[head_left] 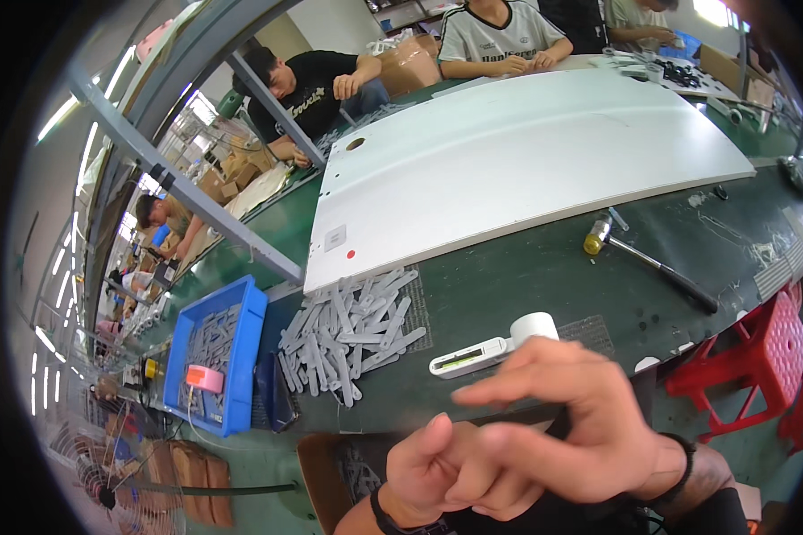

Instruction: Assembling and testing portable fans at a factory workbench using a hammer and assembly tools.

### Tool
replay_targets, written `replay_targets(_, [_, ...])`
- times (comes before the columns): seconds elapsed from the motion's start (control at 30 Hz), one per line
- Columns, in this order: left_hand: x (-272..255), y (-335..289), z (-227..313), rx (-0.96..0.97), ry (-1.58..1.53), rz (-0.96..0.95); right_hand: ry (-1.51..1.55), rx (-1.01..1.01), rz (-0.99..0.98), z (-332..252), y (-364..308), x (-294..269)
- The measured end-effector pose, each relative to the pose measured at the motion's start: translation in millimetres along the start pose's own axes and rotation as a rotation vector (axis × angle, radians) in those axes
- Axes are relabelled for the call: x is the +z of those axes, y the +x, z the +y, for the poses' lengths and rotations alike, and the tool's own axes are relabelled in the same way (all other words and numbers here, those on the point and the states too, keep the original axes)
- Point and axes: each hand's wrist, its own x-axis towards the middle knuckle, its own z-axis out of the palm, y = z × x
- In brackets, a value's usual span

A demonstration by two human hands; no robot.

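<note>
Close to my body, my left hand (pixel 451 473) is closed with its thumb raised; whatever is inside its fingers, if anything, is hidden. My right hand (pixel 589 415) reaches across in front of it, thumb and forefinger spread apart with nothing visible between them. Just beyond the hands lies a white device (pixel 475 358) with a round head and a long slotted handle, greenish inside the slot. To its left is a loose heap of grey flat plastic strips (pixel 348 334). Neither hand touches the device or the heap.
A large white panel (pixel 526 169) covers the far table. A hammer (pixel 656 263) lies at right, near red stools (pixel 745 357). At left stands a blue bin (pixel 254 325) of grey parts with a pink item (pixel 205 378). A cardboard box (pixel 321 477) is below. Other people work opposite.
</note>
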Motion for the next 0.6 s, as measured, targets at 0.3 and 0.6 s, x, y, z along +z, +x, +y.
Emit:
replay_targets(0.3, [-19.0,-36.9,-5.6,0.066,-0.015,0.260,0.313,0.290,-0.122,-2.0,-1.6,12.2])
replay_targets(0.6, [-20.7,-36.9,-4.8,-0.009,0.012,0.229,0.683,0.612,-0.068,-18.0,-5.6,20.4])
